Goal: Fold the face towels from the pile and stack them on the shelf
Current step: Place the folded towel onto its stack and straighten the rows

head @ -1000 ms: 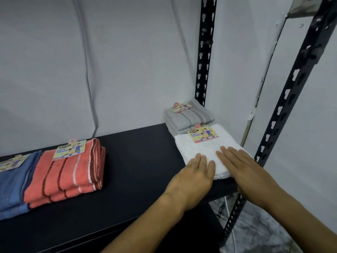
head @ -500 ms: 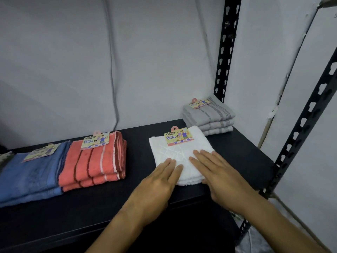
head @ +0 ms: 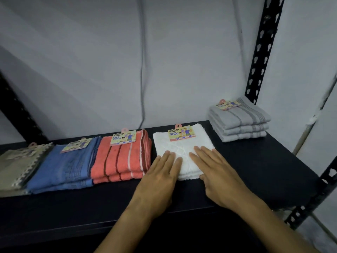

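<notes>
Lowest in the frame, two forearms reach up from the bottom edge onto the black shelf (head: 246, 170). The left hand (head: 160, 178) lies flat at centre, fingers straight and together, their tips on the near left part of the white towel (head: 182, 152). The right hand (head: 217, 172) lies flat just right of it, fingers straight and slightly spread, pressing the towel's near right part, thumb at its front edge. Neither hand grips anything.

The white towel sits folded at centre frame, tag at its far edge, just beside the red stack (head: 122, 159) on its left. Further left run the blue stack (head: 63, 170) and, at the left edge, a beige stack (head: 16, 167). In the upper right, well apart from the white towel, a grey stack (head: 238, 123) of three sits against the rack post (head: 260, 52).

Judging by this, the task is well along: several folded stacks are shelved, and the white towel looks placed in line. The pile is out of view, so what remains cannot be told.
</notes>
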The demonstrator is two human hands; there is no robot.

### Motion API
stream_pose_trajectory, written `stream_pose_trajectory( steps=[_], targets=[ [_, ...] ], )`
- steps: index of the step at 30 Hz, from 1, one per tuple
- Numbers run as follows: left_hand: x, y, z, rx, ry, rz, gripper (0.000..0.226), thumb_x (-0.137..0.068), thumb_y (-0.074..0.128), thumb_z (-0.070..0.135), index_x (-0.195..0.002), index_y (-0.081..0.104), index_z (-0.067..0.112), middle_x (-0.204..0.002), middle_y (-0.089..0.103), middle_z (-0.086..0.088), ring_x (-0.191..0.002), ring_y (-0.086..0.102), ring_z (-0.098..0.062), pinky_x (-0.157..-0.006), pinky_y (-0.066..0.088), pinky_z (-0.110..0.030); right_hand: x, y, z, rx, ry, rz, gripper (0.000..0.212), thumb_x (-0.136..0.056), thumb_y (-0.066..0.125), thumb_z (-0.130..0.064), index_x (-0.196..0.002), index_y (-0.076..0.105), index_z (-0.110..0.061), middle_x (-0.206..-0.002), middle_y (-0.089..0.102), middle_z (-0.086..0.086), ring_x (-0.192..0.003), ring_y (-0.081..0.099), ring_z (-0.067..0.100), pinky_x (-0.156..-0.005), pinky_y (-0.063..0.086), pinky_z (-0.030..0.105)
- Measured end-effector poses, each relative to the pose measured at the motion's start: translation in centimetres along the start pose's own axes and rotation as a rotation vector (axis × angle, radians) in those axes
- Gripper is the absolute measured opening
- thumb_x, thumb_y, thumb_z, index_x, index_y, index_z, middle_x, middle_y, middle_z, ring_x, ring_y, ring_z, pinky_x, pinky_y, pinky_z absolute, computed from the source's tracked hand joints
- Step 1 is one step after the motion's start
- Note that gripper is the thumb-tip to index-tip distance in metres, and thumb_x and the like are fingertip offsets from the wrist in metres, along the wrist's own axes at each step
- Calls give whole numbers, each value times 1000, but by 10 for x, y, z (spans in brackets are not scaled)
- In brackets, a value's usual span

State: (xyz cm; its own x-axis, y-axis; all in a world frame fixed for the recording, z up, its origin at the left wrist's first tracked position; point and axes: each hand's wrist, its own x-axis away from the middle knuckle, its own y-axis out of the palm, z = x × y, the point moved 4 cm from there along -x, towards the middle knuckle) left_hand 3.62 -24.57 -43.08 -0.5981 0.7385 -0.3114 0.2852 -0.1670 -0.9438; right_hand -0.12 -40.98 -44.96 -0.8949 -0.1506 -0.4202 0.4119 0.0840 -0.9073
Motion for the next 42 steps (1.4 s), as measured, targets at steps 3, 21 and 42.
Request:
stream_pose_trajectory(
  steps=[3, 21, 42],
  targets=[
    [7, -3, 7, 11, 24, 7, 91, -56, 67, 14, -144, 45, 3, -147, 47, -18, -139, 42, -31, -112, 36, -44, 5, -12, 4, -272, -28, 31, 76, -76, 57, -12, -149, 34, -19, -158, 24, -3, -147, 8, 8, -119, 4, 26],
    [-26, 19, 30, -62, -66, 216, 53, -87, 70, 29, -131, 59, 2, -135, 60, -17, -129, 55, -29, -107, 44, -49, -34, 1, 38, -1101, 745, 18, 41, -101, 40, -29, -142, 45, -28, -134, 56, -10, -119, 53, 8, -104, 42, 31],
    [-30, 17, 16, -37, -164, 182, 58, -85, 28, 18, -129, 61, 1, -133, 61, -17, -126, 57, -30, -98, 51, -49, -53, 8, 23, -1156, 734, 42, 31, -102, 39, -24, -128, 51, -34, -101, 59, -24, -96, 56, -6, -76, 42, 18]
  ],
)
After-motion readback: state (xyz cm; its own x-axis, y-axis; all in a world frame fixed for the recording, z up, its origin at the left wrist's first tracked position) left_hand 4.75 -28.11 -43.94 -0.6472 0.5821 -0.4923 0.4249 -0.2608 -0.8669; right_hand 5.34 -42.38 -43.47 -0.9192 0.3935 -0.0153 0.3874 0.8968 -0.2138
